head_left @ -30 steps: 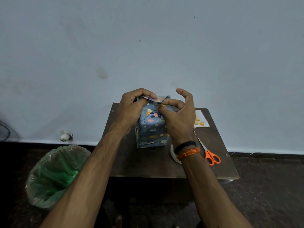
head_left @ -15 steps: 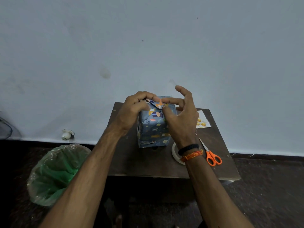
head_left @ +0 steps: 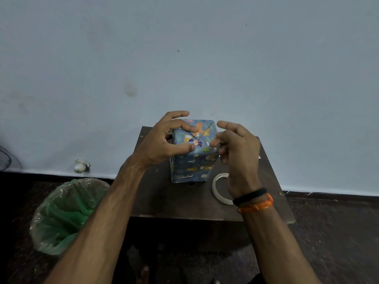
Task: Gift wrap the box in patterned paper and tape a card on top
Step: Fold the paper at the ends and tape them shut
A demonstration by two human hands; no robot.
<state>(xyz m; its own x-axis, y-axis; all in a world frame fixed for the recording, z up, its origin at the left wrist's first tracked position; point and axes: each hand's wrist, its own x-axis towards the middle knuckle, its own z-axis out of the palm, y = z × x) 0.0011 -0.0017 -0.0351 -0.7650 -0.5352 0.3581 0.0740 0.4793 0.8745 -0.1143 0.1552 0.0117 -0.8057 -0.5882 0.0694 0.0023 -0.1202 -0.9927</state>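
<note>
Head view, single frame. Wrapped box [head_left: 193, 152] upright on dark wooden table [head_left: 184, 201], toward the far half, blue patterned paper covering all visible faces. Top flaps folded down into a triangular point at the centre of the top face; point lying flat. Printed animals and leaves on the paper, small white lettering near the lower front edge.

Left hand [head_left: 164, 140] at the box's left upper edge. Thumb [head_left: 184, 148] pressed flat against the near face just below the top edge; index fingertip touching the top fold near the flap point. Remaining fingers spread and gently bent above the box, not wrapped round anything. No pinch, light contact only.

Right hand [head_left: 238, 152] just beside the box's right upper corner. Fingers half curled, tips of the middle fingers near or touching the right face; contact not resolvable. Index finger extended leftward above the corner, apart from the paper. Nothing visibly held. Black band and orange band [head_left: 254, 201] on the right wrist.

Tape roll [head_left: 217, 189] flat on the table, near-right of the box, partly hidden behind the right wrist. Small white edge of paper [head_left: 259, 156] visible past the right hand at the table's right side; too little showing to identify.

Bin lined with a green bag [head_left: 63, 214] on the dark floor, left of the table. Small white object [head_left: 81, 166] at the base of the pale wall [head_left: 184, 48], left of the table.
</note>
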